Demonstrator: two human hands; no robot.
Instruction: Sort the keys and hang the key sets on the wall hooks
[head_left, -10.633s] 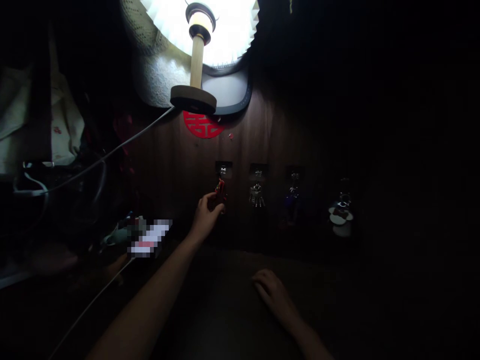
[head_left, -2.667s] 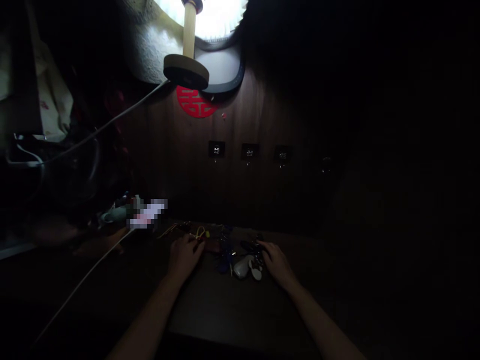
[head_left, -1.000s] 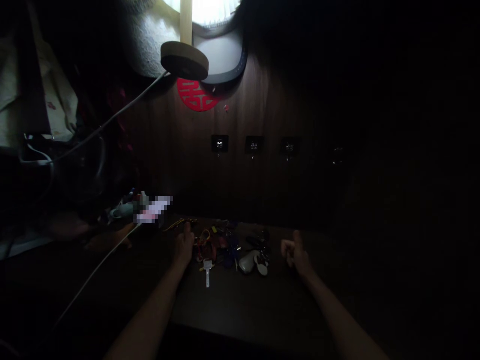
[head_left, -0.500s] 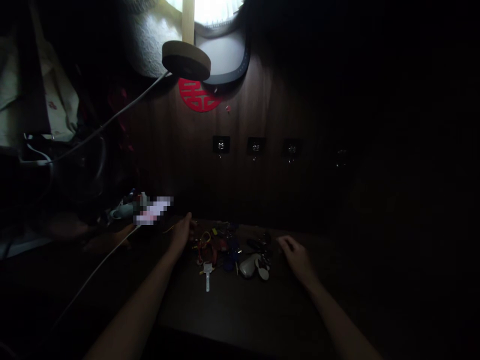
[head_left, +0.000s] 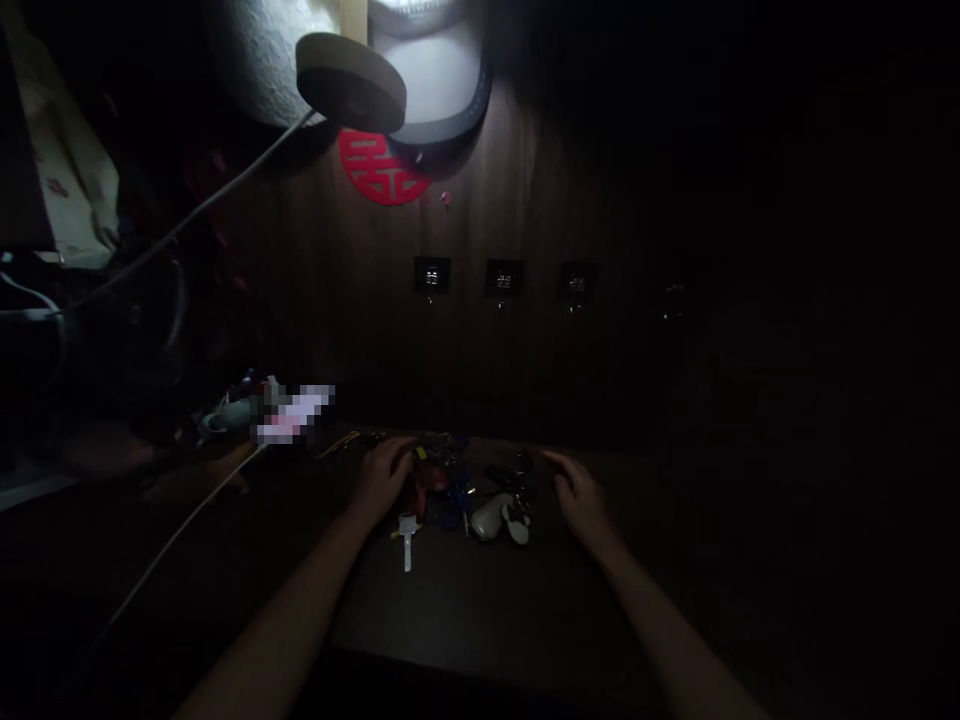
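Observation:
A loose heap of keys and small trinkets lies on a dark tabletop between my hands. Its near edge holds a pale flat key [head_left: 407, 545]; a rounded grey fob [head_left: 491, 517] and a whitish oval tag [head_left: 517, 528] sit at its right. In the middle are blue pieces [head_left: 452, 505] and a reddish-brown piece [head_left: 430, 475]. My left hand [head_left: 381, 478] rests over the heap's left side, thumb and fingers apart, hiding what lies beneath. Just beyond the right side, my right hand [head_left: 581, 497] is open, fingers stretched towards the dark keys [head_left: 506, 478], not touching them.
A yellow cord [head_left: 341, 442] lies left of the heap. Farther left, another person's hand [head_left: 206, 478] is near a bright, pixelated panel [head_left: 296, 415] with a white cable [head_left: 195, 520]. Behind rises a wooden wall with black fittings [head_left: 504, 278], a red paper cutout [head_left: 382, 175], a cap [head_left: 435, 90] and a lamp [head_left: 351, 85].
My left hand has moved right from beside the heap onto its left side. My right hand has spread its fingers a little. The camera view has shifted slightly.

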